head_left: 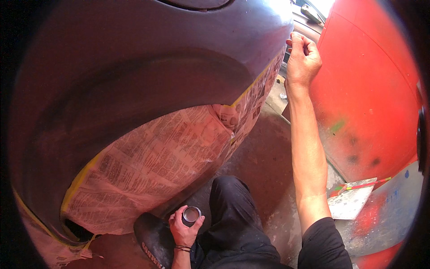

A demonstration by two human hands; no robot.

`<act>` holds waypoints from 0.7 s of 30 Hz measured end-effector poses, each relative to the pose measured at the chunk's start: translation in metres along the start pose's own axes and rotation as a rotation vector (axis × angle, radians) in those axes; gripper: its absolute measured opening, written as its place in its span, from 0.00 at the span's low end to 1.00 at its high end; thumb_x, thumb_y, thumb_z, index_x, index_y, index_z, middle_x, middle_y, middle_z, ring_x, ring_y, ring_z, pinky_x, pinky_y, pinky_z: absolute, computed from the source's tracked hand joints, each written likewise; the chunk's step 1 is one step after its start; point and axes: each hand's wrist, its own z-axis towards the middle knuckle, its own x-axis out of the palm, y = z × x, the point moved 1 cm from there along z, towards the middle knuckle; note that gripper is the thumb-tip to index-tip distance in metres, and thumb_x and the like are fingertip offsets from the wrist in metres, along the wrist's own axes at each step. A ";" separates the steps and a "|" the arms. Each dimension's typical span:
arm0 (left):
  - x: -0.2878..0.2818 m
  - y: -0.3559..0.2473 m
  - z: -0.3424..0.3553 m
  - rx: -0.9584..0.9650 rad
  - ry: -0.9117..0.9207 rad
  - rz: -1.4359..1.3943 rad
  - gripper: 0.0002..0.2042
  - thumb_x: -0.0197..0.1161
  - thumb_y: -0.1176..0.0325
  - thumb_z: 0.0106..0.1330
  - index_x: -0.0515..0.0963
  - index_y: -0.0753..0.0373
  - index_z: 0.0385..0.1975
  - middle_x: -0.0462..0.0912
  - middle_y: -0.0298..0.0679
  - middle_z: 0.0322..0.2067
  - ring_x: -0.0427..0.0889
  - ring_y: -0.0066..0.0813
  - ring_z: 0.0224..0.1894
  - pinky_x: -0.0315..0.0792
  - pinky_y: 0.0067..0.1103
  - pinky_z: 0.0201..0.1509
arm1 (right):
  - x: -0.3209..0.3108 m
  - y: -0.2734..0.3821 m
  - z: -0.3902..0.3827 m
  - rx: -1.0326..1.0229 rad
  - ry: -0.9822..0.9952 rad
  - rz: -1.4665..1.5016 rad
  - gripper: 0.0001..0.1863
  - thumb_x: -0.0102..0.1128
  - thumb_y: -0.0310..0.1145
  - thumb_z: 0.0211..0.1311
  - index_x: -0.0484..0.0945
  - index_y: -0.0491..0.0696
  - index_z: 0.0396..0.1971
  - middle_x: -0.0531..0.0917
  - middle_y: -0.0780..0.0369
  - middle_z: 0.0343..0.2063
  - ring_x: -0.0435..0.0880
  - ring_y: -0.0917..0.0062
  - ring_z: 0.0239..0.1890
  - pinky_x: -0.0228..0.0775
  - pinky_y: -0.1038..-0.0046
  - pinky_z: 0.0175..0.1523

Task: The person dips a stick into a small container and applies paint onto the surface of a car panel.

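Observation:
My left hand [182, 233] is wrapped round a small dark round container with a silvery rim [191, 214], held low in front of my legs. My right arm reaches up and forward. Its hand [303, 60] is closed with the fingertips pinched together beside the far edge of a dark car body panel [148, 33]; whether anything is between them I cannot make out. Newspaper sheets [156, 152] cover the wheel opening below the panel's arch. Yellow masking tape [83, 179] runs along the border between paper and panel.
A large red panel [371, 89] stands on the right, with green and dark spots on it. Near its lower edge lies a paint-specked pale board [351, 201] under a thin red and yellow-green stick [365, 184]. My bent knee [228, 193] is close to the newspaper.

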 end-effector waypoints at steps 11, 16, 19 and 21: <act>0.000 0.000 0.001 0.057 -0.032 0.050 0.34 0.89 0.50 0.55 0.84 0.61 0.58 0.90 0.49 0.51 0.87 0.54 0.55 0.78 0.43 0.63 | 0.006 0.003 0.008 0.009 0.087 0.050 0.15 0.73 0.42 0.76 0.91 0.43 0.44 0.94 0.63 0.34 0.89 0.81 0.36 0.81 0.73 0.47; 0.000 0.000 0.002 0.077 -0.030 0.073 0.34 0.89 0.49 0.55 0.84 0.60 0.57 0.90 0.48 0.50 0.87 0.54 0.55 0.78 0.43 0.63 | 0.010 0.001 0.007 -0.093 0.072 -0.195 0.15 0.74 0.44 0.73 0.93 0.46 0.42 0.94 0.62 0.35 0.91 0.79 0.38 0.82 0.71 0.47; 0.000 0.002 0.002 0.073 -0.028 0.068 0.34 0.88 0.49 0.55 0.84 0.60 0.57 0.90 0.48 0.50 0.87 0.54 0.54 0.78 0.43 0.63 | 0.014 0.012 0.002 -0.138 0.067 -0.298 0.15 0.74 0.44 0.73 0.93 0.47 0.42 0.95 0.59 0.36 0.93 0.75 0.40 0.83 0.69 0.49; 0.000 0.001 0.002 0.073 -0.027 0.069 0.34 0.88 0.49 0.55 0.84 0.60 0.57 0.90 0.48 0.50 0.87 0.53 0.54 0.78 0.43 0.63 | 0.018 0.007 0.003 -0.179 0.068 -0.251 0.15 0.74 0.44 0.73 0.92 0.46 0.42 0.95 0.58 0.37 0.93 0.72 0.40 0.83 0.68 0.50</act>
